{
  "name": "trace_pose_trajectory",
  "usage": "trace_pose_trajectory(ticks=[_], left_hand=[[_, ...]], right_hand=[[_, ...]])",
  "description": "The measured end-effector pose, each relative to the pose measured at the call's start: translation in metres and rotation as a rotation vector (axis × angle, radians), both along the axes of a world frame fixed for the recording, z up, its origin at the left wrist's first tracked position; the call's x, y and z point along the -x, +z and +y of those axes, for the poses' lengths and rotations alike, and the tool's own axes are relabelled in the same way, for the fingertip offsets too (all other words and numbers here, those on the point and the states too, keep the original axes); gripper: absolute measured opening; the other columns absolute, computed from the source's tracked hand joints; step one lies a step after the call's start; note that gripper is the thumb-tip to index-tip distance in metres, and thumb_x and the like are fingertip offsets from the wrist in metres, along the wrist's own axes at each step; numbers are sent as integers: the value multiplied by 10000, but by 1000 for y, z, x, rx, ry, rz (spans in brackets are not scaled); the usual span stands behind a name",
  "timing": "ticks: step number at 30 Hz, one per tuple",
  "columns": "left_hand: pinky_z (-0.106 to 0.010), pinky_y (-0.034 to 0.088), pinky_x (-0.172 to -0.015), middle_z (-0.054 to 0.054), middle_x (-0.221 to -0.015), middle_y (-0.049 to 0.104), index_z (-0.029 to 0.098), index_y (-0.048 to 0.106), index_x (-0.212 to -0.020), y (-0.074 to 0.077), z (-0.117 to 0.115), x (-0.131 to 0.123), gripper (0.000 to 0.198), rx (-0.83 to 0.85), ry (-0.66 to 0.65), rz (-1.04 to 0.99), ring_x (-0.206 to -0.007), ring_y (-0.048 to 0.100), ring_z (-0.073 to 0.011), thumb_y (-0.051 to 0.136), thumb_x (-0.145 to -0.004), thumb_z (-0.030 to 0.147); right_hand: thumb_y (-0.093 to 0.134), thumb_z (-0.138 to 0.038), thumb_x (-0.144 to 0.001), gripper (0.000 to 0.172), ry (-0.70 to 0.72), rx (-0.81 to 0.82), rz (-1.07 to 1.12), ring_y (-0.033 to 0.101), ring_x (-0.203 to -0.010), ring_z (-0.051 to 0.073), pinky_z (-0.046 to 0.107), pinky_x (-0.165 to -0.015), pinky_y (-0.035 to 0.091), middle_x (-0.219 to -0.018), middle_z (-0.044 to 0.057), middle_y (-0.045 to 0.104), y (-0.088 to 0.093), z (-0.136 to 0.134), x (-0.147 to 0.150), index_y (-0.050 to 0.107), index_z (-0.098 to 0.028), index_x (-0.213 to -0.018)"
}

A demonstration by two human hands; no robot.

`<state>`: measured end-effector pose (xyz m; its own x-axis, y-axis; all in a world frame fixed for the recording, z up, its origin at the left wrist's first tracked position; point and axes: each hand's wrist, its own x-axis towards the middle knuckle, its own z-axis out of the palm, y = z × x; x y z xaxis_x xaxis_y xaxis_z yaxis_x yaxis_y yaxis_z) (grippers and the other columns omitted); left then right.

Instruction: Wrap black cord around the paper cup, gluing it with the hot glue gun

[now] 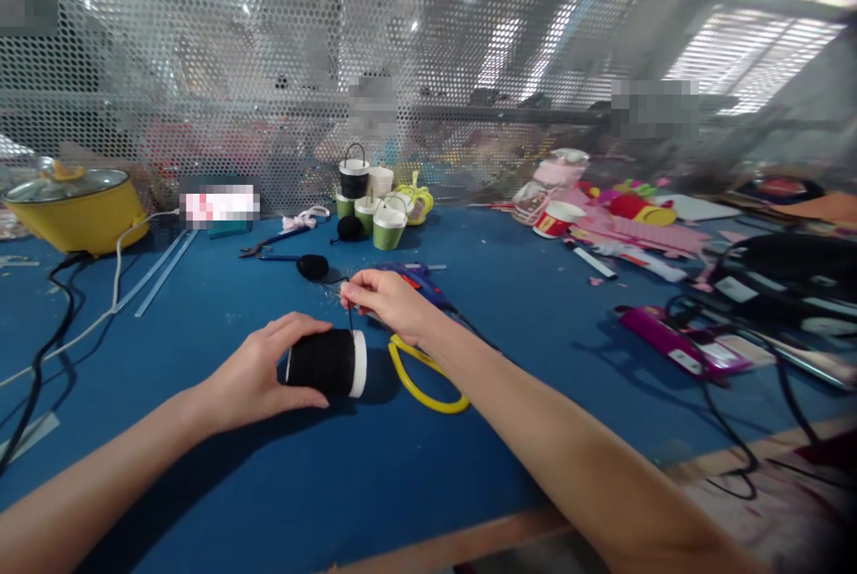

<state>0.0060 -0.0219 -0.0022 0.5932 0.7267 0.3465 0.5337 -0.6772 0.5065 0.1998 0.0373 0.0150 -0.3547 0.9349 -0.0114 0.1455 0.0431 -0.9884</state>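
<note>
My left hand is wrapped around a paper cup that lies on its side, its white rim facing right. Black yarn covers the cup's wall in close turns. Just above the rim end, my right hand pinches the loose strand, which runs taut down to the cup. Beyond the fingers lies a small black yarn ball. Under my right wrist shows a yellow loop handle; what it belongs to is hidden. A blue glue gun lies partly behind my right hand.
Small yarn-wrapped buckets stand at the back, near pliers. A yellow electric pot with cables is at left. On the right are a jar, a red-and-white cup and a purple power strip. Perforated metal closes off the back.
</note>
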Motion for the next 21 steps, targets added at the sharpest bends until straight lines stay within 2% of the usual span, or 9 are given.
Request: trace_pose_trajectory(ticks=[9, 16, 21], left_hand=[[-410, 433, -887, -119, -1141, 534, 211, 430, -1177, -2, -1, 1, 525, -80, -34, -46, -1069, 506, -264, 649, -715, 332], [-410, 442, -891, -116, -1135, 532, 205, 434, -1178, -4, -1, 1, 507, -166, -23, -79, -1067, 503, -252, 639, -731, 327], [-408, 441, -891, -124, -1142, 519, 197, 422, -1188, -5, -1, 2, 507, -205, -33, -64, -1072, 495, -247, 628, -743, 324]], right_hand=[[577, -229, -721, 143, 39, 32, -53, 496, -588, 87, 226, -563, 367, -616, -6, 576, -3, -6, 1, 549, -147, -608], [585, -222, -717, 156, 45, 73, -85, 438, -536, 69, 218, -535, 335, -589, -25, 551, 2, -11, 2, 555, -145, -585], [648, -237, -661, 151, 47, 130, -85, 423, -524, 68, 221, -533, 327, -569, -38, 533, 0, -10, 3, 562, -138, -587]])
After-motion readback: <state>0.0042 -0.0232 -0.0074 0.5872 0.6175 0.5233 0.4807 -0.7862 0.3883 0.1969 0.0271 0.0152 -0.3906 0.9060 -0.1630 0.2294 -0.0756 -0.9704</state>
